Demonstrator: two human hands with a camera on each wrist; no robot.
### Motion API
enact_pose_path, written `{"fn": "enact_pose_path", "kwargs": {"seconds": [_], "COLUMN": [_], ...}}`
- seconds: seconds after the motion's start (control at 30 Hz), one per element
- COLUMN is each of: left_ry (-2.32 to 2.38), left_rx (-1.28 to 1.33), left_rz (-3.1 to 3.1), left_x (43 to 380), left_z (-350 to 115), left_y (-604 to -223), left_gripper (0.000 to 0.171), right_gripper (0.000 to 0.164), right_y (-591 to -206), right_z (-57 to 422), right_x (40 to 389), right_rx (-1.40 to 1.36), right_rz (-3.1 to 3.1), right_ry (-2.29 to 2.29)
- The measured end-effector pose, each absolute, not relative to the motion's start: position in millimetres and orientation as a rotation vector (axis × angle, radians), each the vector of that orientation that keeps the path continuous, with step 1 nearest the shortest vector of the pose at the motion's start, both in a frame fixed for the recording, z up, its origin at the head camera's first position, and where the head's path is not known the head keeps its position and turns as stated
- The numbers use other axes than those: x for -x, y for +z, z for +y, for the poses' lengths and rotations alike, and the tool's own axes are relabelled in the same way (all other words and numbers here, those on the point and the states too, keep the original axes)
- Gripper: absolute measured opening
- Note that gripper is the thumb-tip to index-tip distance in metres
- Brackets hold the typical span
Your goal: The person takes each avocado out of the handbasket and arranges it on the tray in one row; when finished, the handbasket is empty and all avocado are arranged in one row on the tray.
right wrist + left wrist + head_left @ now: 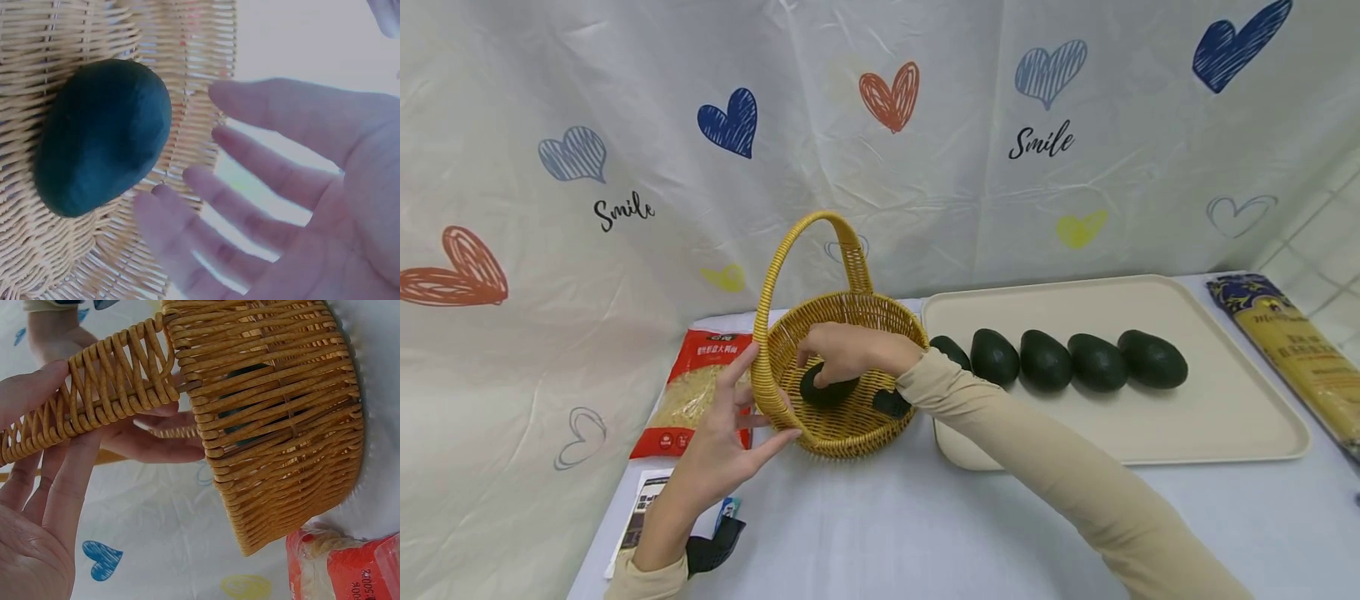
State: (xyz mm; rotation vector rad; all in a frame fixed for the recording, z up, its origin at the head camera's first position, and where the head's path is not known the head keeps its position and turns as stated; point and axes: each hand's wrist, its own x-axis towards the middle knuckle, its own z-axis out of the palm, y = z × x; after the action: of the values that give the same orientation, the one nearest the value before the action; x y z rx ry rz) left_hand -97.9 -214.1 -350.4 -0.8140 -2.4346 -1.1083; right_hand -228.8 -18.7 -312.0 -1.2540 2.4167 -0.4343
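A woven yellow basket [842,446] with a tall arched handle [778,275] stands on the table. My left hand [718,442] is at the near base of that handle; the left wrist view shows the thumb on one side of the handle [94,394] and the fingers [72,481] on the other, pinching it. Inside the basket lies one dark green avocado [103,137]. Just above it is my right hand [850,350], its fingers extended and apart from the avocado in the right wrist view, holding nothing.
Right of the basket, a beige tray [1225,417] carries several avocados [1045,360] in a row. A red pasta bag [688,392] and a printed sheet [643,508] lie at left. A yellow spaghetti packet [1292,342] lies beyond the tray's right edge.
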Motion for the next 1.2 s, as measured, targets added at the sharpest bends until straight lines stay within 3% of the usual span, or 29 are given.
{"fn": "enact_pose_path", "kwargs": {"seconds": [0.3, 0.77, 1.2], "left_ry": [-1.108, -1.114, -1.104], "left_rx": [0.84, 0.842, 0.801], "left_rz": [-2.403, -2.409, -2.43], "left_x": [100.1, 99.9, 98.6], "left_z": [-214.7, -214.5, -213.6], "left_y": [-351.3, -349.9, -349.0], "left_gripper": [0.123, 0.123, 0.122], "right_gripper": [0.04, 0.026, 0.059], "right_y": [-320.9, -340.3, -338.5], "right_z": [-26.6, -27.3, -28.6], "right_x": [224.4, 242.0, 240.4], "right_rx": [1.099, 1.218, 1.089], "right_rz": [2.428, 2.421, 2.383], "right_ry": [-0.464, -0.607, -0.563]}}
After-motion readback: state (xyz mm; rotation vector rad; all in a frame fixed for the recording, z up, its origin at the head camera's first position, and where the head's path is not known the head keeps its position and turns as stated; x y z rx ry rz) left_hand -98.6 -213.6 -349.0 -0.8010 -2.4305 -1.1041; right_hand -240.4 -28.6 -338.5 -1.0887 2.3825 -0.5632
